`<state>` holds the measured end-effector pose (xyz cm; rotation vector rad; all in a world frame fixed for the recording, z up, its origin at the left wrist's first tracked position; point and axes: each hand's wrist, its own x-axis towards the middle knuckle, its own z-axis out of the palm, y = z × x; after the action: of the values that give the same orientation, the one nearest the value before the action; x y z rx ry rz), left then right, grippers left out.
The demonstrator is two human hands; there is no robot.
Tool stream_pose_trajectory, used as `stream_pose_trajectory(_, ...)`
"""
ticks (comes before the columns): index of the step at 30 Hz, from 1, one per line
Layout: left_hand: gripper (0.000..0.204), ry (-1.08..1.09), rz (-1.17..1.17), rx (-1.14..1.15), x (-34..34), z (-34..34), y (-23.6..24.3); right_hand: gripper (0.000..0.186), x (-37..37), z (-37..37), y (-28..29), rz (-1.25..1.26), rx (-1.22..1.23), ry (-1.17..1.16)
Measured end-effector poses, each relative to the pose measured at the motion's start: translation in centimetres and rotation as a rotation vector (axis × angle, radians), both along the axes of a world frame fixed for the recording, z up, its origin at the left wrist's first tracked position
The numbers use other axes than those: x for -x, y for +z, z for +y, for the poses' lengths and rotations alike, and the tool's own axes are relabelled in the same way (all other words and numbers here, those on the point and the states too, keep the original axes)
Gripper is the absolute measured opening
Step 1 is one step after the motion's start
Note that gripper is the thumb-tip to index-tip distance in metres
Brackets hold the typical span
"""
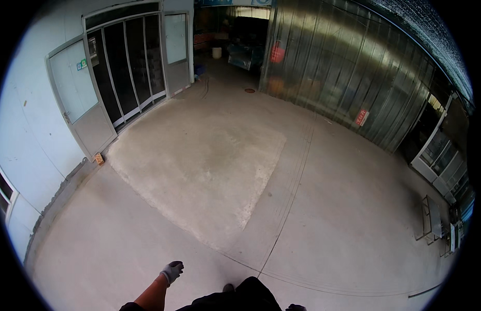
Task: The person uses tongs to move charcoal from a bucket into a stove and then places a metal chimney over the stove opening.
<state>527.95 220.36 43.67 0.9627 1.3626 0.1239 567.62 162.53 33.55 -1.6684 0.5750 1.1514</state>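
My left hand (173, 271) hangs over the bare concrete floor (209, 160) at the lower left of the head view. It wears a pale grey work glove with dark fingertips. Its fingers are loosely bent, with a small gap by the thumb, and I see nothing in them. Only a dark bit of my right hand (296, 307) shows at the lower edge, right of my dark-clothed legs; its fingers cannot be made out. Neither hand touches anything that I can see.
At the far left stands a glazed doorway (127, 65) with an open door leaf (77, 93). A corrugated metal wall (328, 67) runs along the far right. A dark opening between them holds a white bucket (216, 53). Low metal benches (431, 218) stand at the right.
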Motion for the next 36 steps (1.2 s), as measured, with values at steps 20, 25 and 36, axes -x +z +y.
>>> stream_pose_trajectory(20,0.035,0.367,0.146,0.233,-18.8,28.8,-1.5,0.03,-42.4,69.5,-0.2,0.087,0.07,0.646)
stream_pose_trajectory(25,0.035,0.421,0.143,0.261,-25.2,39.4,-4.4,0.032,-51.0,88.8,5.5,-0.15,0.009,0.664)
stream_pose_trajectory(36,0.033,0.242,0.176,0.241,-40.9,77.5,-9.0,0.022,-58.4,99.9,-0.3,0.129,0.053,0.322)
